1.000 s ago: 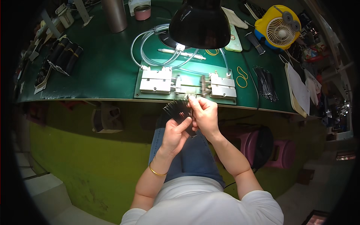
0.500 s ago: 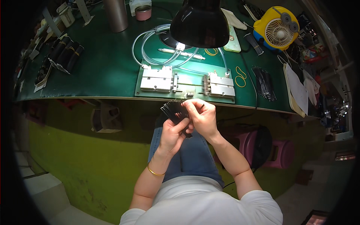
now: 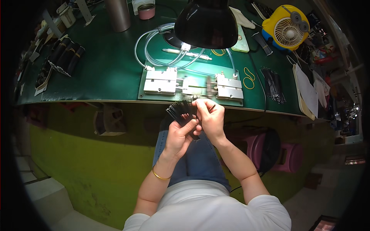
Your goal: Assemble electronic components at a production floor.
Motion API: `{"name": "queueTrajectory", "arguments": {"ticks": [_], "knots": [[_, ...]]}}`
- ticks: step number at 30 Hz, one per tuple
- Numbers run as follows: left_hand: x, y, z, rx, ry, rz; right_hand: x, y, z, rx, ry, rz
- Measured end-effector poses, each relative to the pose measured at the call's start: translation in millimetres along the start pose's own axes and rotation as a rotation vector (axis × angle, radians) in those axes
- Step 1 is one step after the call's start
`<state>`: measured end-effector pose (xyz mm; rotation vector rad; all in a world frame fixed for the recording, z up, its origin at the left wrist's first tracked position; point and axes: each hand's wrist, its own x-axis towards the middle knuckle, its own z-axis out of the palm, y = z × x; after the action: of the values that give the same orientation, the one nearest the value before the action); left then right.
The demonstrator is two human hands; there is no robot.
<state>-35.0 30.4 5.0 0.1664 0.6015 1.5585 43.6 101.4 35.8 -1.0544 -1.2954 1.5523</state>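
My left hand (image 3: 180, 138) is closed around a fanned bundle of thin black wires (image 3: 178, 111), their tips spread upward and to the left. Close against it, my right hand (image 3: 211, 118) pinches at the bundle's right edge; a dark wire end shows by its fingers. Just beyond my fingertips, at the table's front edge, sits a pneumatic fixture with a left silver cylinder block (image 3: 160, 82) and a right silver cylinder block (image 3: 229, 87). The parts between the blocks are smeared by motion.
A black lamp (image 3: 206, 25) hangs over the green table (image 3: 104, 69). Clear air tubes (image 3: 144, 52), a pen (image 3: 189, 54) and rubber bands (image 3: 249, 79) lie around the fixture. More black wires (image 3: 273, 85) lie right, near a yellow fan (image 3: 287, 29); dark bundles (image 3: 67, 56) lie left.
My right hand has shifted slightly right and the wire bundle looks more widely fanned. Between the fixture's blocks, the left-hand moving part has slid inward, showing its rods.
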Motion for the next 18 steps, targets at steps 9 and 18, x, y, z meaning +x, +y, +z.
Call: {"name": "queueTrajectory", "arguments": {"ticks": [9, 18], "knots": [[2.6, 0.4, 2.2, 0.015, -0.013, -0.029, 4.4, 1.5, -3.0, 0.002, -0.012, 0.002], [4.0, 2.7, 1.0, 0.046, -0.044, -0.064, 1.9, -4.7, 0.1, 0.077, 0.007, 0.105]]}}
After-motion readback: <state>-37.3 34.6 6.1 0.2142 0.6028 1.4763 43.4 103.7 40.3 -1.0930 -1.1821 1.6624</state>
